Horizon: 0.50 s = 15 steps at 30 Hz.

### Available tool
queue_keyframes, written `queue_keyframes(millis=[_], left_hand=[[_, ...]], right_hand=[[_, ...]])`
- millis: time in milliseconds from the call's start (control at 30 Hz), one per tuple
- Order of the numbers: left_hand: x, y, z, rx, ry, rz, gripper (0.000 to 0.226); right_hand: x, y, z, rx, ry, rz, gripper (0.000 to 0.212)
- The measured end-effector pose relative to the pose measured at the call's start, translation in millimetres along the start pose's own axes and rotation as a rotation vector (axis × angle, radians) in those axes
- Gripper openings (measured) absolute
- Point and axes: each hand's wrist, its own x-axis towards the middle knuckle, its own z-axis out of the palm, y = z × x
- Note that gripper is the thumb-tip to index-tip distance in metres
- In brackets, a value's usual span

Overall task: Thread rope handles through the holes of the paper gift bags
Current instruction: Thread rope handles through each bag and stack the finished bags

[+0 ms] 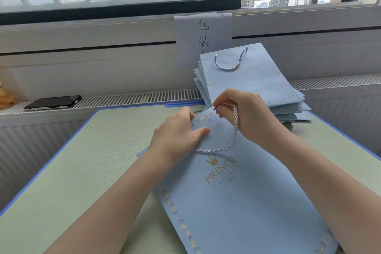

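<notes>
A flat light-blue paper gift bag (243,202) with a gold crown and "PRINCE" print lies on the green table. My left hand (177,136) holds its top edge, thumb pressed on the front just below a small round hole (209,119). My right hand (245,111) pinches the dark tip of a twisted pale rope handle (234,132) at the bag's top edge, a little right of that hole. The rope loops down over the bag's front and runs back under my left hand.
A stack of several similar blue bags (257,86) leans at the table's far right; its top bag carries a rope handle (228,64). A paper sign (203,33) hangs on the wall behind. A black phone (53,101) rests on the radiator grille at left.
</notes>
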Motion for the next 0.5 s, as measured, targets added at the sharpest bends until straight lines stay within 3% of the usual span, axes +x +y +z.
queue_keyframes(millis=[500], left_hand=[[-2.6,3.3,-2.9,-0.032,0.076,0.078,0.028]], right_hand=[[-2.2,0.8,6.0,-0.078,-0.079,-0.066,0.006]])
